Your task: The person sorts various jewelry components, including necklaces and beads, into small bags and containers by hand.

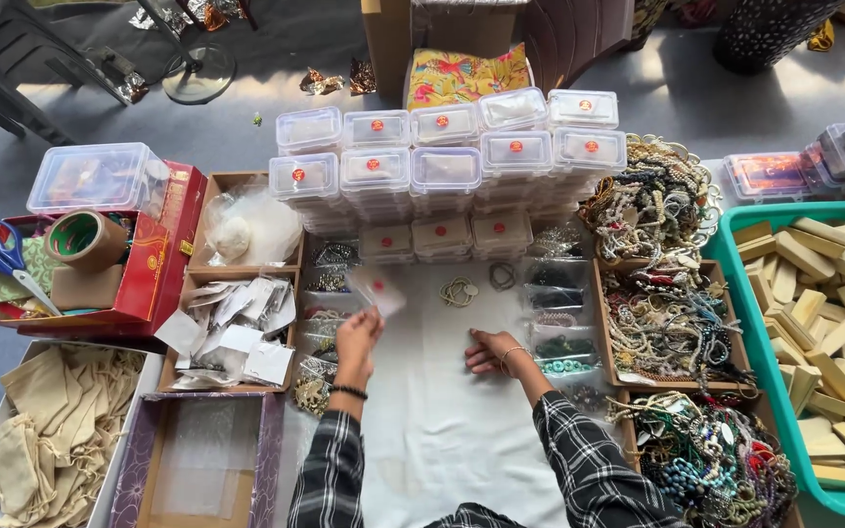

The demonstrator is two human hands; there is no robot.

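Note:
My left hand is raised above the white cloth and pinches a small clear plastic bag, which is blurred. My right hand rests flat on the cloth with fingers together, holding nothing I can see. Two loose bracelets lie on the cloth just beyond the hands: a light beaded one and a darker ring. Both forearms wear dark checked sleeves.
Stacks of clear lidded boxes stand behind the cloth. Trays of beaded bracelets fill the right, next to a green crate of wooden blocks. At left are cardboard trays of small bags, cloth pouches, and a red box with tape and scissors.

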